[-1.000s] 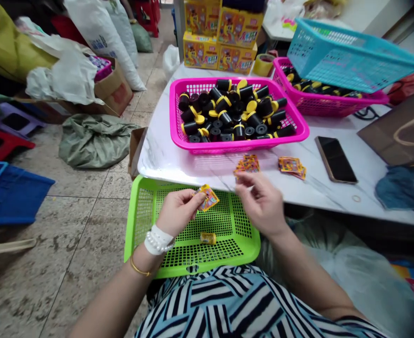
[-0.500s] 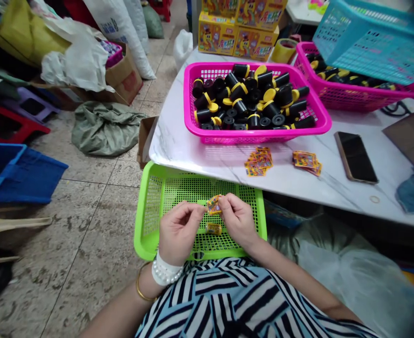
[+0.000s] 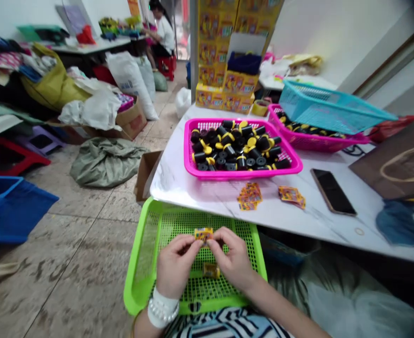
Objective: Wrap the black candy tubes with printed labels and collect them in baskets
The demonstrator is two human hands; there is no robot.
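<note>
Lime-green plastic basket point(image 3: 131, 281) beneath the left hand point(image 3: 176, 265) and right hand point(image 3: 233, 258), which nearly meet, their fingertips pinching a small printed paper label point(image 3: 204, 234) from both sides to steady it above the mesh. A yellow-wrapped cylinder point(image 3: 211, 270) lies in the basket; loose labels point(image 3: 249, 197) rest on the marble tabletop point(image 3: 199, 199) beyond.

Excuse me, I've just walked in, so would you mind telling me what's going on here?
A person pinches a small printed yellow card between their left hand and right hand, above a lime-green plastic basket. A small yellow-wrapped item lies in that basket. On the marble-patterned table, a magenta basket holds black cylinders with yellow parts, near two small piles of printed cards. Another person sits farther back.
</note>
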